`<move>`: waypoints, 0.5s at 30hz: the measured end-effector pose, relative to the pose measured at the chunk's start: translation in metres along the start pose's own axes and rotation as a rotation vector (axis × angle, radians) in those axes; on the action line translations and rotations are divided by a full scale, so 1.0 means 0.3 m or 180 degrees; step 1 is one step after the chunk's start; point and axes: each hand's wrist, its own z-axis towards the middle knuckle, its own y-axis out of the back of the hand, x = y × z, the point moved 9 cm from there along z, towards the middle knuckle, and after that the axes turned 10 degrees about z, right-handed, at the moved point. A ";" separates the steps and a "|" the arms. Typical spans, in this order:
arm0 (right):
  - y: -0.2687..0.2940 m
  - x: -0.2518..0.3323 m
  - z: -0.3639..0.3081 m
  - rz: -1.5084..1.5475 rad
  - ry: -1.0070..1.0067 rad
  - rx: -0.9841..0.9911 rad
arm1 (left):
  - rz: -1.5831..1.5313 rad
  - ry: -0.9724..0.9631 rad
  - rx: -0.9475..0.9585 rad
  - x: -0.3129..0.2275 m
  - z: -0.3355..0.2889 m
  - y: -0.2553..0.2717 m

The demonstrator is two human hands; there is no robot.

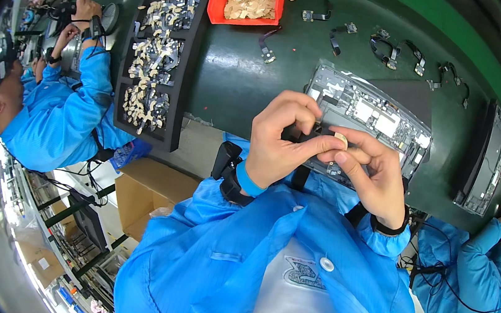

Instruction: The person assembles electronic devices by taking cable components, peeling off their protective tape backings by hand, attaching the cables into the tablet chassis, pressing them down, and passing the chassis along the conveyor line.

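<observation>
My left hand [284,139] and my right hand [375,172] meet in front of my chest, over the near edge of an opened laptop base [366,105] with its circuit boards bare. A small cream curved piece [341,138] sits at the touching fingertips, pinched between my left thumb and my right fingers. Both hands are closed. Something dark and thin, perhaps a flex cable [324,130], shows by my left fingertips; how it is held is partly hidden by the fingers.
A red bin [215,2] holds many cream pieces. Left of it stands a black compartment tray [190,68] of flex cables and cream pieces. Several flex cables, one a ribbon with a connector [267,52], lie beyond the laptop. Another laptop base [489,161] stands right. Co-workers in blue sit both sides.
</observation>
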 end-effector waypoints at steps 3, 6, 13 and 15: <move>0.007 -0.007 -0.047 0.0310 -0.0174 0.0276 | 0.0353 -0.0020 -0.0072 -0.074 -0.021 -0.012; 0.025 -0.020 -0.095 0.0432 -0.0248 0.0186 | 0.0255 -0.0207 -0.0136 -0.096 -0.054 -0.024; -0.042 -0.001 -0.102 0.0108 -0.0005 0.0098 | 0.0566 -0.0496 -0.0573 -0.201 -0.139 0.095; -0.073 0.003 -0.110 0.0045 -0.0042 -0.0073 | 0.0941 -0.0704 -0.0597 -0.257 -0.165 0.142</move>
